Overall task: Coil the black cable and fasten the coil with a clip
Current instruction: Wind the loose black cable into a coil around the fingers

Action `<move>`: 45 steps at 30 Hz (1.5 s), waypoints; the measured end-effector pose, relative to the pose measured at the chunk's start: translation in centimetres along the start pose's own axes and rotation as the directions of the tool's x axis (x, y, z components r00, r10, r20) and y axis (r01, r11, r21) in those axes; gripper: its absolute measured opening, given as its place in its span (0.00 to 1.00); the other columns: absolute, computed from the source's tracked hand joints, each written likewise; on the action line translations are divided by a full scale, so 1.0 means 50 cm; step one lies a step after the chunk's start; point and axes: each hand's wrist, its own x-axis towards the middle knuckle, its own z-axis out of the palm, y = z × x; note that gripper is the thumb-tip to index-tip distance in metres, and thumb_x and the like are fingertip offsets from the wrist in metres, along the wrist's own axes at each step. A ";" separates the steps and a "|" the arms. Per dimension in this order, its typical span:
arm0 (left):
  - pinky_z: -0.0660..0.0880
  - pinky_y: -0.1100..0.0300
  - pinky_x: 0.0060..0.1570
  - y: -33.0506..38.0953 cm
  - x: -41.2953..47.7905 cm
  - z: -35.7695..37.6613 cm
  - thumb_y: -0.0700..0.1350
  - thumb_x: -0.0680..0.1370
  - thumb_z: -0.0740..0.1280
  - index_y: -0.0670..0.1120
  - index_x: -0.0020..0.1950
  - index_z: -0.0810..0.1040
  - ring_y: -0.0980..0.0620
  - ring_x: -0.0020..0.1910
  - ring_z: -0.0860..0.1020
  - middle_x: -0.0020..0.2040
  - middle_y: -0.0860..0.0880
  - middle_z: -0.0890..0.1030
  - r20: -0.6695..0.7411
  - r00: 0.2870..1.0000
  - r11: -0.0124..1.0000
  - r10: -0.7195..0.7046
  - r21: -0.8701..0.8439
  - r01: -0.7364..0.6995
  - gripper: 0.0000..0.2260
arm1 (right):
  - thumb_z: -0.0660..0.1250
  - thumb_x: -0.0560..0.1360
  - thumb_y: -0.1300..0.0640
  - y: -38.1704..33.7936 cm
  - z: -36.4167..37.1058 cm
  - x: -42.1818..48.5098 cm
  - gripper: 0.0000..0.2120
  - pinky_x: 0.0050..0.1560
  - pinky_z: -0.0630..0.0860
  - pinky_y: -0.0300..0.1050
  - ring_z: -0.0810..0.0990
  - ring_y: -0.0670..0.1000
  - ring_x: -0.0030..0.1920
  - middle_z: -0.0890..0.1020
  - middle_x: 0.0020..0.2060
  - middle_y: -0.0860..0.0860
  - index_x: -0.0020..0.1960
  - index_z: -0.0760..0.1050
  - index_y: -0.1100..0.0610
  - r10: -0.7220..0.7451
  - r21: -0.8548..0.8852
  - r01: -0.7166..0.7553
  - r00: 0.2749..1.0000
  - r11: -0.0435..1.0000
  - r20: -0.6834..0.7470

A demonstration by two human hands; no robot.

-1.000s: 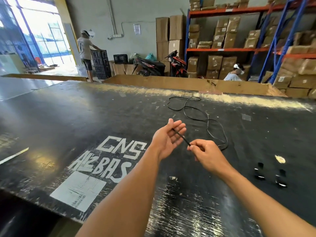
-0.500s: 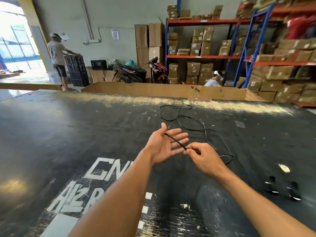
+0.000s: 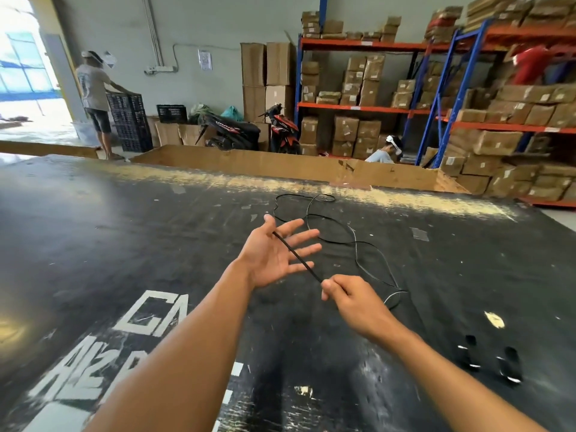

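I am holding my left hand (image 3: 274, 257) out flat, palm up and fingers spread wide, with the end of the black cable (image 3: 358, 241) lying across the palm and reaching up toward the base of my thumb. My right hand (image 3: 352, 299) is closed in a pinch on the same cable just past my left fingertips, so a short straight stretch is running taut between the two hands. Nothing is gripped in the left hand yet; the cable is only resting on it.

From my right hand the cable is dropping to the black table (image 3: 124, 229) just beside my wrist, bending round, and then trailing away from me in loose, wandering loops toward the far edge. Most of its length is lying slack there, uncoiled.

To my right, nearer to me and well apart from the cable, two small dark clips (image 3: 489, 358) are sitting on the table, blurred, so I cannot make out their shape.

I judge that I am only starting the coil: I am laying the first end into the palm to anchor it. Next I will need to close my left fingers on that end, then draw the cable in with my right hand and lay even loops into the left, without letting the slack snag on itself.
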 end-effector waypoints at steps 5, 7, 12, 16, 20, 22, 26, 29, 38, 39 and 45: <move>0.64 0.34 0.69 -0.015 -0.006 0.018 0.68 0.79 0.44 0.48 0.74 0.67 0.35 0.66 0.75 0.68 0.40 0.77 -0.006 1.000 1.000 0.013 -0.011 -0.013 0.34 | 0.60 0.80 0.52 0.013 -0.013 -0.003 0.17 0.32 0.63 0.42 0.66 0.42 0.24 0.71 0.19 0.43 0.35 0.75 0.52 -0.034 0.004 0.034 0.998 0.999 0.052; 0.64 0.34 0.69 -0.020 -0.009 0.024 0.68 0.78 0.43 0.48 0.74 0.67 0.35 0.67 0.75 0.68 0.40 0.77 -0.005 1.000 1.000 0.017 -0.005 -0.017 0.34 | 0.60 0.80 0.52 0.021 -0.021 -0.006 0.17 0.32 0.63 0.43 0.66 0.42 0.24 0.70 0.20 0.44 0.35 0.75 0.52 -0.054 0.007 0.053 0.996 0.999 0.068; 0.62 0.34 0.70 -0.019 -0.014 0.046 0.67 0.79 0.43 0.47 0.74 0.68 0.35 0.68 0.74 0.69 0.39 0.76 0.013 0.999 0.999 0.033 -0.033 -0.033 0.34 | 0.60 0.80 0.52 0.037 -0.032 -0.008 0.15 0.33 0.64 0.41 0.68 0.41 0.25 0.74 0.22 0.38 0.37 0.77 0.53 -0.084 0.038 0.080 0.992 0.996 0.098; 0.60 0.34 0.71 -0.003 -0.019 0.055 0.67 0.79 0.44 0.46 0.75 0.67 0.35 0.70 0.72 0.71 0.38 0.74 0.058 0.997 0.996 0.049 -0.082 -0.044 0.34 | 0.60 0.80 0.52 0.057 -0.026 -0.002 0.14 0.33 0.65 0.43 0.66 0.42 0.25 0.72 0.20 0.41 0.38 0.76 0.53 -0.059 0.106 0.044 0.988 0.993 0.144; 0.59 0.30 0.69 0.010 -0.023 0.056 0.67 0.79 0.45 0.54 0.75 0.66 0.35 0.72 0.69 0.73 0.38 0.71 0.122 0.991 0.994 0.045 -0.101 -0.033 0.30 | 0.59 0.80 0.53 0.050 -0.020 0.007 0.14 0.33 0.66 0.45 0.68 0.46 0.27 0.71 0.23 0.45 0.39 0.76 0.53 -0.067 0.149 0.043 0.985 0.988 0.159; 0.60 0.27 0.67 0.016 -0.027 0.054 0.67 0.79 0.45 0.58 0.75 0.66 0.34 0.72 0.67 0.74 0.37 0.69 0.155 0.988 0.996 0.026 -0.088 -0.013 0.29 | 0.59 0.81 0.54 0.046 -0.015 0.008 0.14 0.32 0.69 0.43 0.70 0.47 0.28 0.72 0.25 0.48 0.40 0.76 0.54 -0.063 0.153 0.035 0.981 0.988 0.183; 0.61 0.24 0.64 0.034 -0.034 0.041 0.68 0.79 0.46 0.61 0.75 0.65 0.31 0.73 0.64 0.76 0.35 0.65 0.252 0.967 0.998 -0.046 -0.038 0.057 0.27 | 0.60 0.80 0.53 0.061 -0.010 0.014 0.12 0.35 0.72 0.41 0.74 0.45 0.29 0.77 0.28 0.49 0.40 0.76 0.52 -0.006 0.047 -0.005 0.974 0.999 0.225; 0.61 0.24 0.63 0.045 -0.041 0.037 0.69 0.78 0.45 0.63 0.75 0.63 0.28 0.73 0.63 0.77 0.33 0.62 0.322 0.940 0.994 -0.111 0.018 0.111 0.28 | 0.62 0.79 0.53 0.074 -0.018 0.036 0.11 0.37 0.72 0.41 0.75 0.44 0.32 0.82 0.33 0.48 0.39 0.76 0.48 -0.016 -0.113 0.043 0.973 0.993 0.231; 0.61 0.25 0.61 0.050 -0.049 0.063 0.71 0.77 0.42 0.65 0.76 0.58 0.24 0.74 0.56 0.77 0.30 0.56 0.527 0.790 0.949 -0.315 0.204 0.242 0.29 | 0.68 0.75 0.53 0.079 -0.082 0.125 0.05 0.46 0.74 0.45 0.80 0.51 0.42 0.82 0.36 0.46 0.46 0.82 0.52 0.054 -0.352 0.039 0.967 0.935 0.249; 0.61 0.27 0.62 0.048 -0.051 0.062 0.71 0.76 0.42 0.65 0.76 0.58 0.24 0.74 0.55 0.77 0.29 0.57 0.517 0.777 0.931 -0.360 0.253 0.264 0.30 | 0.68 0.75 0.54 0.074 -0.099 0.140 0.06 0.44 0.75 0.46 0.81 0.51 0.40 0.83 0.34 0.46 0.45 0.83 0.54 0.060 -0.345 0.022 0.972 0.939 0.225; 0.58 0.28 0.65 0.020 -0.044 0.035 0.73 0.74 0.43 0.65 0.75 0.61 0.26 0.73 0.60 0.76 0.30 0.60 0.356 0.771 0.830 -0.528 0.409 0.379 0.32 | 0.73 0.71 0.49 -0.027 -0.160 0.220 0.07 0.39 0.74 0.46 0.79 0.46 0.33 0.82 0.28 0.46 0.35 0.83 0.48 -0.013 -0.414 0.089 0.983 0.906 0.184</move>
